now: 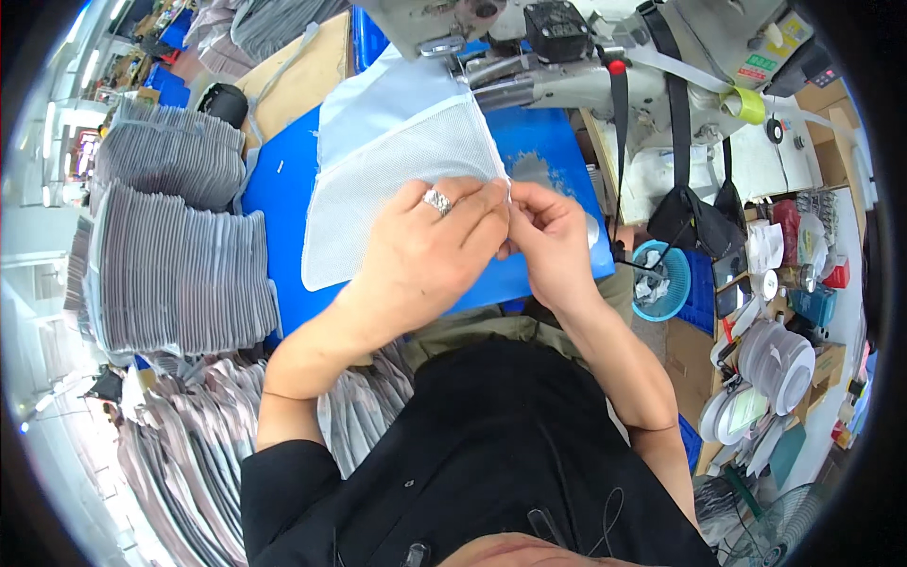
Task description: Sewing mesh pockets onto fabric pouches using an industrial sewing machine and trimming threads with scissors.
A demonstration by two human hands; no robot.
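Observation:
A pale grey mesh fabric panel [351, 213] with a white bound edge lies on the blue work surface [282, 203], its upper end under the sewing machine [508, 83]. A smoother light grey section of cloth [378, 109] adjoins the mesh toward the machine. My left hand [436, 248], with a ring on one finger, rests over the mesh, its fingertips closed at the panel's right edge. Beside it, my right hand [553, 236] pinches that same edge between thumb and forefinger. The fingers cover the exact spot they grip.
Tall stacks of folded grey pieces [179, 269] stand at the left, and more grey pieces [189, 444] hang below them. Right of the table are a turquoise basket [678, 293] with scraps, a black pouch [694, 222] and cluttered shelves with white spools [779, 364].

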